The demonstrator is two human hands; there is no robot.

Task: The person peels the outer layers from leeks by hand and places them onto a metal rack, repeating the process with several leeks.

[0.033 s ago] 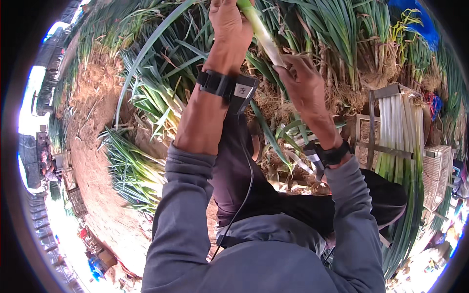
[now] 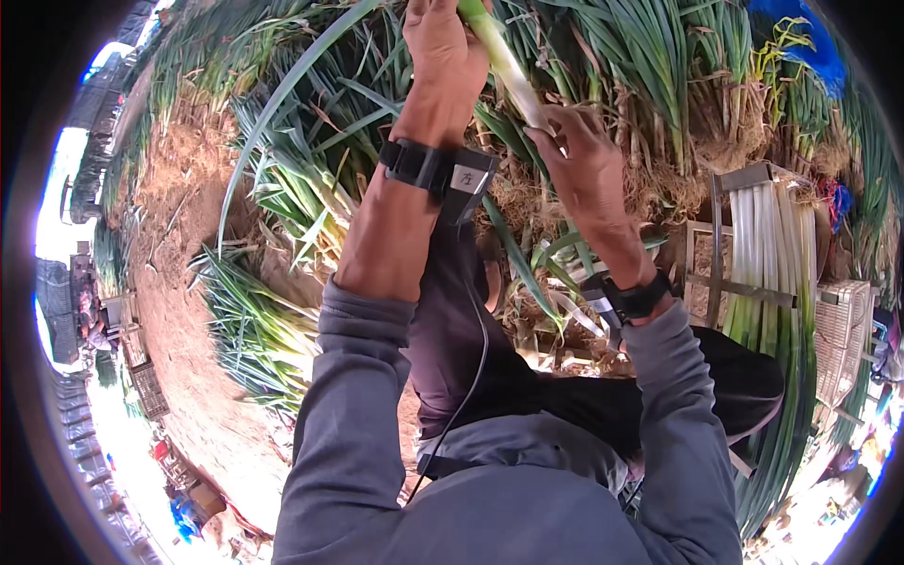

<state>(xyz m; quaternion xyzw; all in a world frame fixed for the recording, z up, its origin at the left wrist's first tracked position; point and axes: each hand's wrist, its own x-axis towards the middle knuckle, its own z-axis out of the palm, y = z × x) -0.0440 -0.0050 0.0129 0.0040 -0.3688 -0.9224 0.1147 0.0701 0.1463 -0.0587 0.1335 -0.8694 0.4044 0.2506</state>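
Note:
A thick green onion (image 2: 511, 77) slants across the top of the view, green at its upper end and white toward its lower end. My left hand (image 2: 439, 45) is closed around the green part, its fingers partly cut off by the upper edge. Lower down and to the right, my right hand (image 2: 586, 162) pinches the white end between thumb and fingers. One long leaf (image 2: 273, 99) arcs down to the left of my left forearm. The tip of the white end is hidden by my right fingers.
Rooted green onions (image 2: 650, 66) are heaped along the far side. A pile of leafy stalks (image 2: 259, 325) lies on the dirt floor at left. At right, white-stemmed onions (image 2: 767, 235) lie in a metal frame (image 2: 716, 245) beside a pale plastic crate (image 2: 841, 330). Leaf scraps lie beyond my legs.
My right hand and wrist have shifted very slightly left. The long hanging leaf has swung a little left; both hands keep their hold on the green onion.

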